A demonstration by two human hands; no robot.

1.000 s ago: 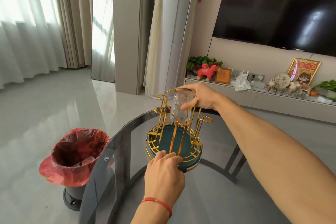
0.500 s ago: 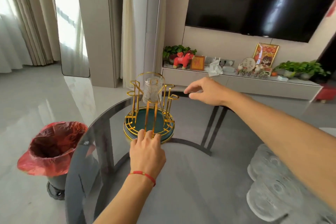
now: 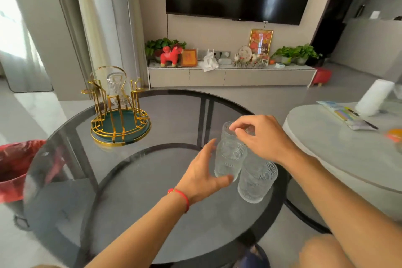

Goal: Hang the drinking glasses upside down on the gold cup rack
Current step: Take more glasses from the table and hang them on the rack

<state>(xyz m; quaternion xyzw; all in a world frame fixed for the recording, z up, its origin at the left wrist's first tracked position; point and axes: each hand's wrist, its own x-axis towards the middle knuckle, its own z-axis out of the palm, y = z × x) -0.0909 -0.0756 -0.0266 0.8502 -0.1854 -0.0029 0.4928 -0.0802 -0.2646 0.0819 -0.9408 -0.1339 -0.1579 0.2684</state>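
One glass (image 3: 116, 87) hangs upside down on the gold rack (image 3: 120, 113) at the far left of the desk (image 3: 139, 180); the others stand near the right edge, well apart from it. There I see a stack (image 3: 230, 152) that looks like two nested glasses, with a single glass (image 3: 256, 178) just beside it. My right hand (image 3: 264, 139) is over the stack, fingertips pinching the top glass at its rim. My left hand (image 3: 203, 172) is spread wide, palm and thumb against the lower glass, steadying it; whether it grips, I cannot tell. These are embossed, thin-walled and stiff, light I judge, and breakable on a glass desk. The pattern should give some bite, but nested glasses can stick, so I would hold the lower one around its body and draw the top one straight up by the rim. For the rack, a grasp around the middle seems safest, turned mouth-down before it goes over a free prong.
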